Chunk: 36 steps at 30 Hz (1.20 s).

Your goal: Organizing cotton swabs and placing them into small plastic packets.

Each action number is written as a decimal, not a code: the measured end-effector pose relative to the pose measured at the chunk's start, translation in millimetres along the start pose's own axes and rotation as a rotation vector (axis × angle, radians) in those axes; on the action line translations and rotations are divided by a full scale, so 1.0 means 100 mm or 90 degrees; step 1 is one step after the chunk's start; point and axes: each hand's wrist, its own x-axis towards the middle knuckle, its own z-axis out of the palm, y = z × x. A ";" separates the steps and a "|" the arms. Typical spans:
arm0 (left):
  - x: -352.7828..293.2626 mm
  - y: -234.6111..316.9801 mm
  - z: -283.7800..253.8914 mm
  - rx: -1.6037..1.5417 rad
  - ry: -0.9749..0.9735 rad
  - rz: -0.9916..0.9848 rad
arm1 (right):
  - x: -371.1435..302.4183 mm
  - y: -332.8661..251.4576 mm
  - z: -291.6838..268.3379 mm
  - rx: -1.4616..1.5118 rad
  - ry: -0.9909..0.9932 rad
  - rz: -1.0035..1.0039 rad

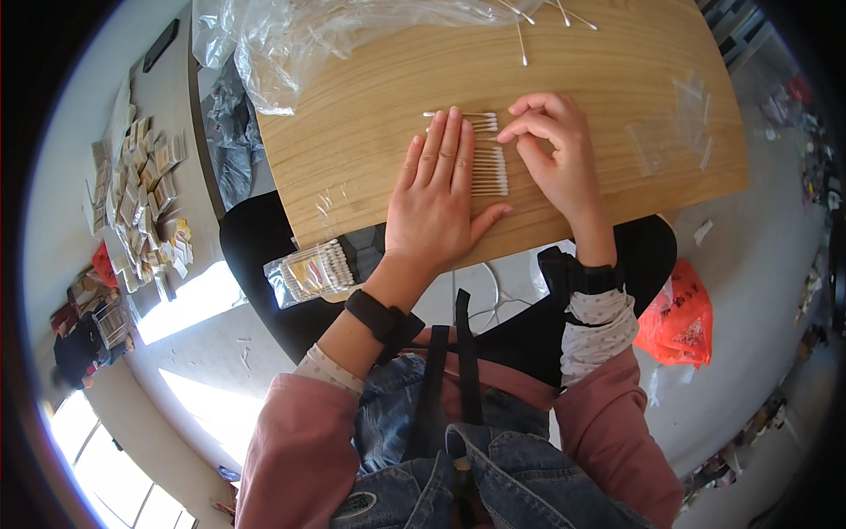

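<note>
A row of cotton swabs [490,173] lies side by side on the wooden table [352,97], white tips lined up on the right. My left hand [434,185] rests flat over their left part, fingers stretched out and thumb apart, hiding the other ends. Beyond the main row, a few more swabs stick out past the fingertips, less evenly spaced. Just right of the tips hovers my right hand [560,154], its fingers bent and apart, with one fingertip close to the swab ends. Nothing shows between its fingers.
Crumpled clear plastic [291,44] covers the far left of the table. Loose swabs [523,46] lie at the far edge, clear bags [674,132] at the right. A pack of swabs [310,271] sits by the near left edge. A red bag [679,317] stands right, below the table.
</note>
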 end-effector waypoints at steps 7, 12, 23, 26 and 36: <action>-0.04 -0.01 0.00 -0.007 0.028 0.002 | 0.04 -0.03 -0.03 -0.036 -0.016 -0.008; -0.04 -0.02 0.01 0.004 0.026 0.017 | 0.09 -0.07 -0.05 -0.061 -0.042 -0.072; -0.04 -0.02 0.01 -0.005 0.059 0.000 | 0.10 -0.15 -0.06 -0.184 -0.032 -0.130; -0.04 -0.02 0.01 -0.018 0.066 0.001 | 0.08 -0.16 -0.13 -0.206 -0.031 -0.128; -0.07 -0.04 0.01 -0.050 0.112 0.011 | -0.12 -0.21 -0.55 -0.264 -0.050 -0.033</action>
